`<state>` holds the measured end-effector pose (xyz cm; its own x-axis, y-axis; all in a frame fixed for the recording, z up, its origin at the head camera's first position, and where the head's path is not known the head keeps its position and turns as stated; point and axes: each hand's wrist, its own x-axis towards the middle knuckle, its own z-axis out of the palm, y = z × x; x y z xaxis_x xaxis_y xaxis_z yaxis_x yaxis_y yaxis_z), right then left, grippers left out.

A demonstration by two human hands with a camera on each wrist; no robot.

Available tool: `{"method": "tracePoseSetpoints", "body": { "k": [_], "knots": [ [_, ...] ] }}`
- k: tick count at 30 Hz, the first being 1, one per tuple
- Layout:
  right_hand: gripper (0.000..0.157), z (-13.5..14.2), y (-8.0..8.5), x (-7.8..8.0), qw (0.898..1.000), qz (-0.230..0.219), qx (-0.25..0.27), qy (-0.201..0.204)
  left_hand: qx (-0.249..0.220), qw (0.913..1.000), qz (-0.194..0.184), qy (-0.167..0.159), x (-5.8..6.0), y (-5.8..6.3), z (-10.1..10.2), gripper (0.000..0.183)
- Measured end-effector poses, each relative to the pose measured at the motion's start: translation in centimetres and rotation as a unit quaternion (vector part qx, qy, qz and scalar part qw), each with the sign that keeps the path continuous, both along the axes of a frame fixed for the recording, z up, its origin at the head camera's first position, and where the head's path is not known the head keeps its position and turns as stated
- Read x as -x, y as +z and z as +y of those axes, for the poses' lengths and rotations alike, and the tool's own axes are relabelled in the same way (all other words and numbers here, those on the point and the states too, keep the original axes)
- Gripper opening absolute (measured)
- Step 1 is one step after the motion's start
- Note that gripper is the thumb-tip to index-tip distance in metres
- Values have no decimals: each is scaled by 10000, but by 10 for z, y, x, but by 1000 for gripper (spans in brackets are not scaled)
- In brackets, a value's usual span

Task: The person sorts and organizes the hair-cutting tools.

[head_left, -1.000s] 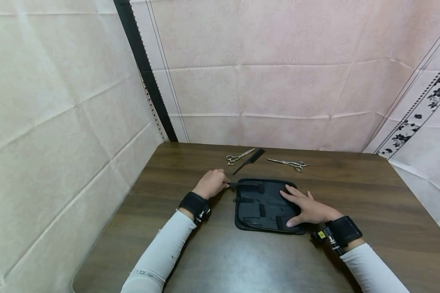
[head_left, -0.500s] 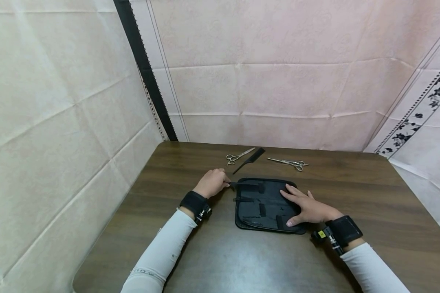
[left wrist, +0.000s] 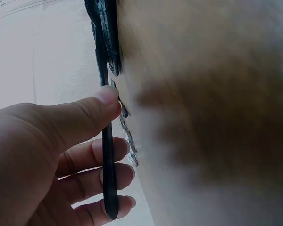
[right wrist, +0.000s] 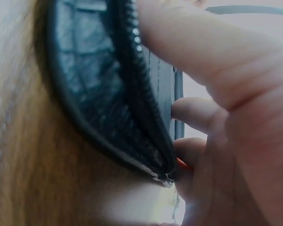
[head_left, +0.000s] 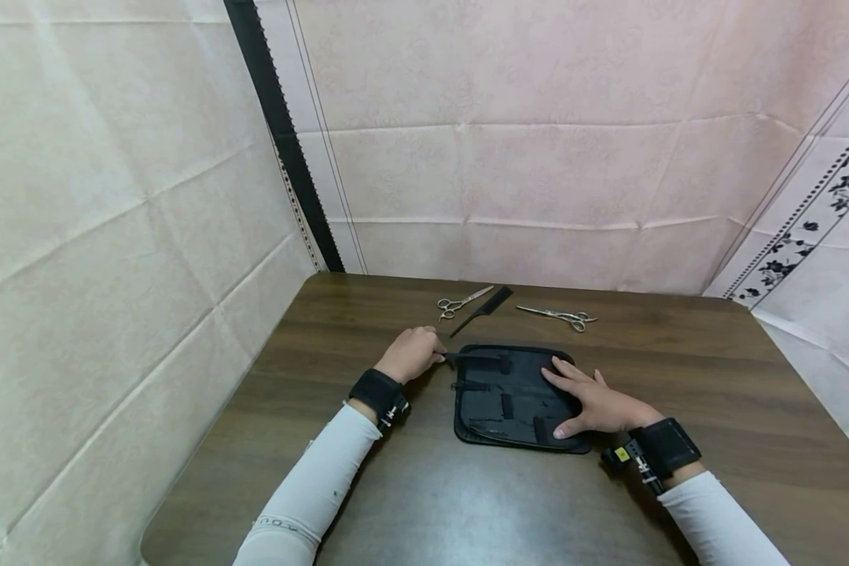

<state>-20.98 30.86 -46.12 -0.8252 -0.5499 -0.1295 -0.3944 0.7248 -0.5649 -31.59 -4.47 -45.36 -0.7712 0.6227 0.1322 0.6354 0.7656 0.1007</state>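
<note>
A black zip case (head_left: 484, 413) lies flat on the table, its inner face with several elastic loops upward. Beyond its left edge, my left hand (head_left: 412, 354) pinches a slim black tool (head_left: 477, 361) by its handle. The tool's far part lies over the case and reaches a loop (head_left: 505, 362). In the left wrist view, the thumb presses the flat, round-ended handle (left wrist: 109, 174) against the fingers. My right hand (head_left: 594, 399) rests on the case's right side, fingers spread. Up close, the right wrist view has the case's zip teeth (right wrist: 137, 44) beside the thumb.
Behind the case, a pair of silver scissors (head_left: 470, 299), a black tail comb (head_left: 495, 302) and a second pair of scissors (head_left: 553, 314) lie on the brown wooden table (head_left: 679, 354). Pale cloth walls (head_left: 538, 173) stand behind and to the left.
</note>
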Motion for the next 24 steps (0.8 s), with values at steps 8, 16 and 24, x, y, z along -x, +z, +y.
{"method": "tracePoseSetpoints", "body": {
  "k": [8, 16, 24],
  "knots": [
    [104, -1, -1, -1, 10000, -1, 25, 0, 45, 10000, 10, -2, -1, -1, 1, 16],
    [103, -1, 0, -2, 10000, -9, 33, -7, 78, 10000, 53, -19, 0, 0, 2, 14],
    [103, -1, 2, -1, 10000, -41, 30, -7, 61, 10000, 67, -22, 0, 1, 3, 13]
  ]
}}
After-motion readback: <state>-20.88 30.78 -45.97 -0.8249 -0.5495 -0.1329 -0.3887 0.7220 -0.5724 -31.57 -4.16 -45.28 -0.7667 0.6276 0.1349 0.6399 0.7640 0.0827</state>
